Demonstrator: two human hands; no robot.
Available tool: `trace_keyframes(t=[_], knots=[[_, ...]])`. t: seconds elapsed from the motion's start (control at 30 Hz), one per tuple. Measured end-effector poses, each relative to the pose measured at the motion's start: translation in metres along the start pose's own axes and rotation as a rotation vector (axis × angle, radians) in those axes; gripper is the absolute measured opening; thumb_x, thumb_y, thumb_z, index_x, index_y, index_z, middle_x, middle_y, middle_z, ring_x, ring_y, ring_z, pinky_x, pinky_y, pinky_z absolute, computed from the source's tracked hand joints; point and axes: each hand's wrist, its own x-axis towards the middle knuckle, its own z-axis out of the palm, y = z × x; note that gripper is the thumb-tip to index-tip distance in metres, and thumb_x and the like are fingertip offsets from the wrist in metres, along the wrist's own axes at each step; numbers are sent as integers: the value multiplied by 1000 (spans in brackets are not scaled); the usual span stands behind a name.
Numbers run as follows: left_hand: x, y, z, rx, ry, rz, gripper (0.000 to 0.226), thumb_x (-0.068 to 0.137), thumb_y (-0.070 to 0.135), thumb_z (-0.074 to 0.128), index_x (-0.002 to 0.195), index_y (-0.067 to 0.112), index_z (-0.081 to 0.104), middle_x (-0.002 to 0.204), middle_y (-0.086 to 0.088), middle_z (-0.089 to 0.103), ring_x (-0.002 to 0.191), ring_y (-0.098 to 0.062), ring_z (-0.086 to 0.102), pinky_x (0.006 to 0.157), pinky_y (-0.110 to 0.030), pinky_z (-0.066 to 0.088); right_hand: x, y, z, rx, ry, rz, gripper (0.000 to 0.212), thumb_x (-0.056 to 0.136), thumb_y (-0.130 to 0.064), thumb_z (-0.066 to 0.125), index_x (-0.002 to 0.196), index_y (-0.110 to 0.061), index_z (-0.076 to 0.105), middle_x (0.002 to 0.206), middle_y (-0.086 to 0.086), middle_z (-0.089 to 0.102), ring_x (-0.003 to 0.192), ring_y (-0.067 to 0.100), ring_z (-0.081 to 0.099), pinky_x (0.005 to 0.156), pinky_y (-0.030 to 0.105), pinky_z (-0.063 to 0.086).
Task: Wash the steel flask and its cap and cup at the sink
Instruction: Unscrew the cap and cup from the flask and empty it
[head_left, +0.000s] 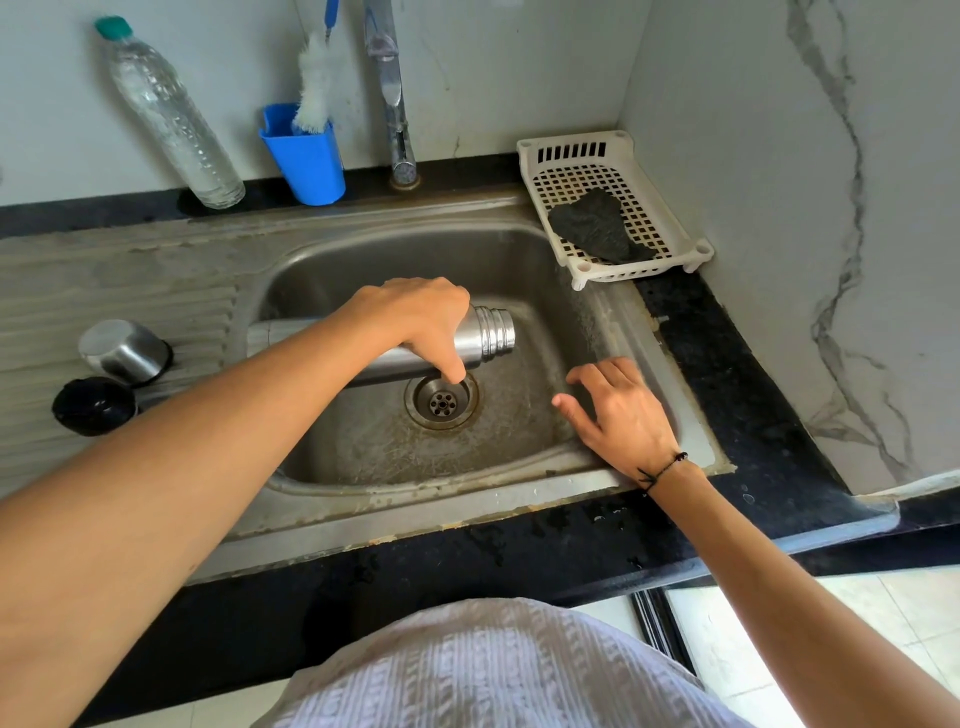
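Over sink (322, 519), left hand (421, 322) covers flask (488, 332) middle.

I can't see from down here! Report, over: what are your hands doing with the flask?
Left hand grips steel flask sideways over the sink. Right hand open, empty. Cup and cap wait on drainboard. Nothing blocking.
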Motion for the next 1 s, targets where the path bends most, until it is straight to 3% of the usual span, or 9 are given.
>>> trace_keyframes(t=[1.0], knots=[[-4, -6, -2, -24, -42, -46, 58, 64, 47, 77, 98, 4, 57, 79, -5, 50, 61, -19, 44, 52, -29, 37, 0, 2, 1, -10, 0, -16, 53, 90, -51, 37, 96, -7, 64, 88, 9, 64, 95, 30, 56, 69, 36, 51]])
